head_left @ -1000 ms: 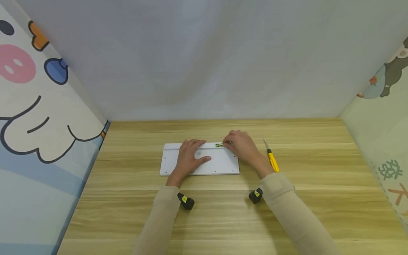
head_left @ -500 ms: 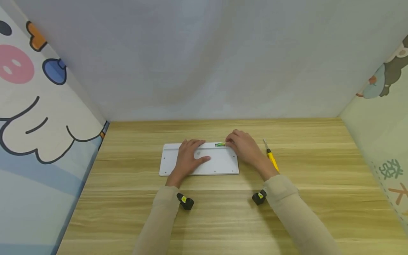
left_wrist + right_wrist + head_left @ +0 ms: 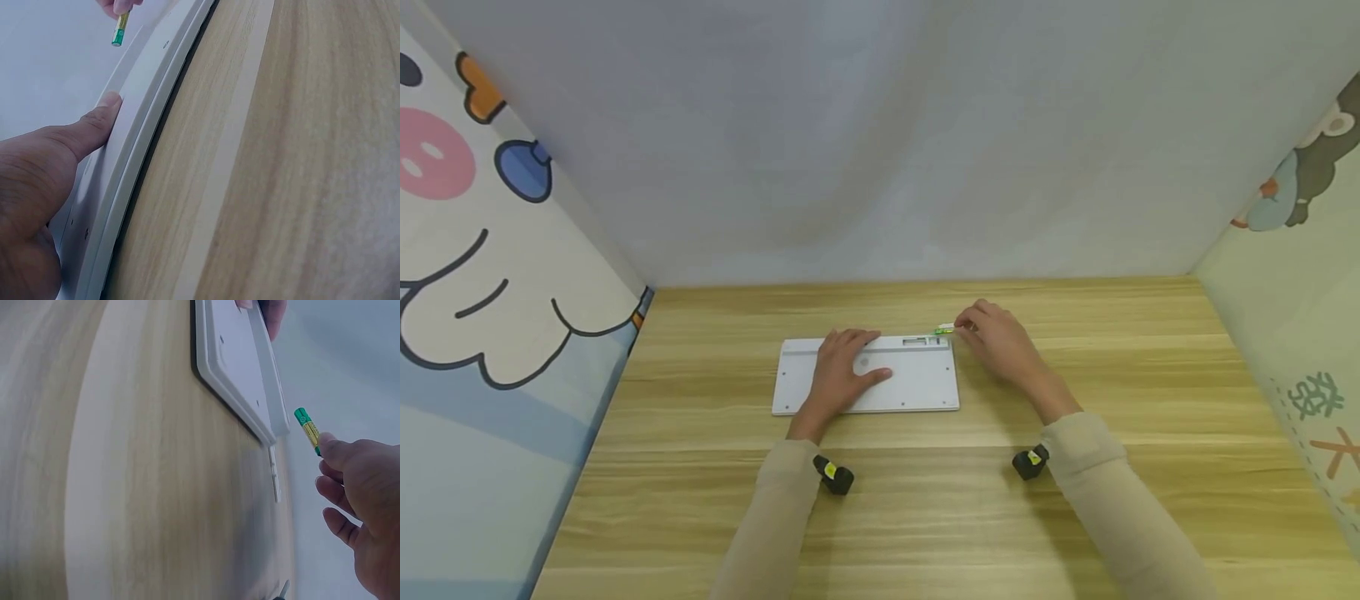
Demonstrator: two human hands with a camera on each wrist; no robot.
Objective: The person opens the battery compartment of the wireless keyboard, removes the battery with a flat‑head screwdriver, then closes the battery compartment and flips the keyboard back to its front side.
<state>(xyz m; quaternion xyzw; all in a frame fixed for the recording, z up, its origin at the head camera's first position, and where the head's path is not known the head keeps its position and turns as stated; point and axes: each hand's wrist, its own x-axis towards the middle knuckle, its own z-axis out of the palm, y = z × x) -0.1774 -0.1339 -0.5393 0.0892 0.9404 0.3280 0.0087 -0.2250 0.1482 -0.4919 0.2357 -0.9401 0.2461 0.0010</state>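
A white keyboard [image 3: 917, 383] lies underside up on the table, its battery compartment [image 3: 915, 342] uncovered near the far right corner. My left hand [image 3: 838, 375] rests on its left half with fingers and thumb spread; in the left wrist view the thumb [image 3: 100, 122] lies along the surface. Just past the far right corner, my right hand [image 3: 1000, 346] pinches a green and yellow battery [image 3: 307, 428] between thumb and fingertips, held above the table and apart from the keyboard. A small white strip, apparently the compartment cover [image 3: 275, 475], lies behind that corner.
The wooden table [image 3: 895, 517] ends at a pale back wall [image 3: 880, 167]. A thin metal shaft [image 3: 285, 589] shows low in the right wrist view; in the head view my right arm hides the yellow screwdriver. Black wrist cameras [image 3: 835, 477] sit beside both cuffs.
The battery has come out of the compartment, carried right and up in my right hand. The white strip is now visible and the screwdriver is covered. My left hand stays in place.
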